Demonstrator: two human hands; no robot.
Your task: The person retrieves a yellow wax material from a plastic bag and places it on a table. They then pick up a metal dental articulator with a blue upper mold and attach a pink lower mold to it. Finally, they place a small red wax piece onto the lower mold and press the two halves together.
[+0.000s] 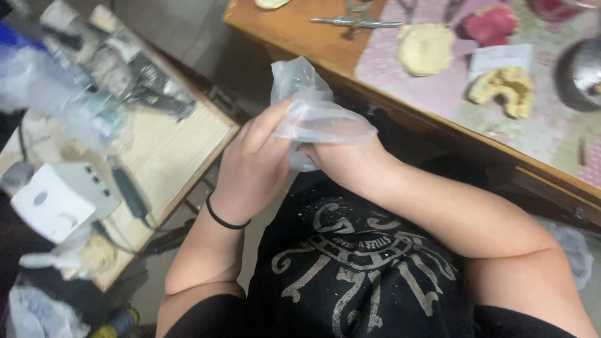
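Observation:
A thin clear plastic glove [313,106] is bunched over the fingers of my right hand [347,159], which is partly inside it. My left hand [253,166] grips the glove's edge from the left, thumb and fingers pinching the plastic. A black band sits on my left wrist. Both hands are held in front of my chest, over my black printed shirt. The fingers of my right hand are hidden by the glove.
A wooden table [294,28] at upper right carries a patterned mat, yellow plaster dental casts [427,49] [506,91], a pink cast [490,25], metal pliers [354,22] and a metal bowl [581,72]. At left a small bench [169,150] holds a white box [56,200], cables and blurred tools.

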